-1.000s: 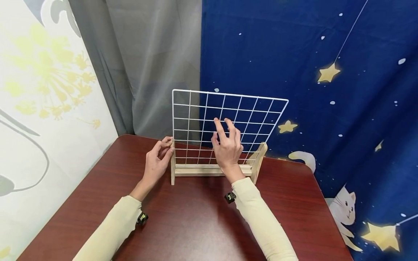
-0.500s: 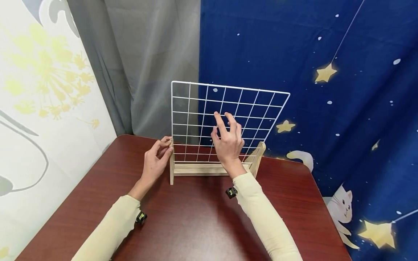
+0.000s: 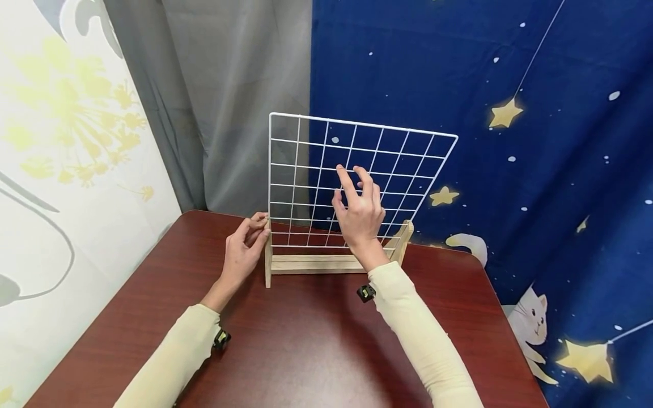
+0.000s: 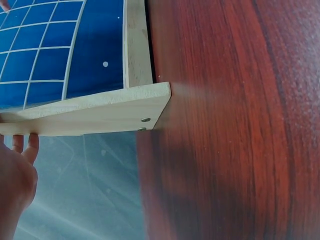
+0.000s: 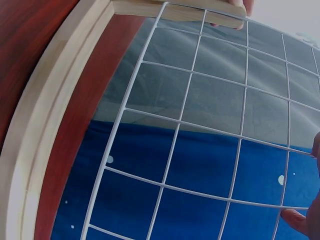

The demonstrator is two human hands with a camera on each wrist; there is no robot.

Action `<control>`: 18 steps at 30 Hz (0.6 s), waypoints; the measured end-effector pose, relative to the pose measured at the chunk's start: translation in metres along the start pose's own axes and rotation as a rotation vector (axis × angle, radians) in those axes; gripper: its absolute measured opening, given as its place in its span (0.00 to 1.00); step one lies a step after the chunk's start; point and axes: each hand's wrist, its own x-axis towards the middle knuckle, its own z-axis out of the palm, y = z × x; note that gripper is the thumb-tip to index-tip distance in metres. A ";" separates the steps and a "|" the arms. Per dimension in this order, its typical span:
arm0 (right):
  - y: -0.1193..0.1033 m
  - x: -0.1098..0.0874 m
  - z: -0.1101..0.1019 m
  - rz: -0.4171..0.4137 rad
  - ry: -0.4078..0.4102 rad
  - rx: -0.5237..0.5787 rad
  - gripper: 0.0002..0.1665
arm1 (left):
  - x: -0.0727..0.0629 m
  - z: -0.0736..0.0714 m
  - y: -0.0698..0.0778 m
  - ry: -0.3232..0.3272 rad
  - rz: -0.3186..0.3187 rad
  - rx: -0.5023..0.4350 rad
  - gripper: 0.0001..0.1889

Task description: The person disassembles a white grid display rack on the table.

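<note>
In the head view my right hand (image 3: 361, 218) holds a white wire grid panel (image 3: 316, 175) by its middle wires, thumb and fingers hooked at the mesh. The panel stands tilted over a pale wooden stand (image 3: 311, 264). Its bottom wire is apart from the stand's crossbar (image 5: 42, 125), with a gap showing in the right wrist view. My left hand (image 3: 242, 249) pinches the upper end of the stand's left side board (image 4: 90, 117). Two metal screw heads (image 4: 145, 119) show low on that board. The right side board (image 3: 400, 241) is partly hidden behind my right hand and wrist.
The stand rests on a red-brown wooden table (image 3: 306, 340) with rounded far corners. Behind it hang a grey curtain (image 3: 245, 85) and a blue curtain (image 3: 433, 73) printed with stars. A white printed curtain (image 3: 76, 226) hangs along the left.
My right hand has moved up with the grid panel, and the panel's bottom wire has risen away from the crossbar. The left hand stays on the side board.
</note>
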 end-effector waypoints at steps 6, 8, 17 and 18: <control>0.000 0.011 -0.003 -0.015 0.002 0.009 0.29 | 0.000 0.000 0.003 0.006 -0.015 0.003 0.07; 0.000 0.014 -0.004 -0.019 -0.001 0.011 0.29 | 0.001 0.000 0.004 0.003 -0.023 0.003 0.07; -0.003 0.025 -0.007 -0.035 -0.021 0.033 0.28 | 0.000 -0.001 0.005 -0.005 -0.023 0.004 0.07; -0.003 0.026 -0.008 -0.036 -0.018 0.032 0.28 | 0.000 -0.001 0.005 -0.004 -0.022 0.007 0.07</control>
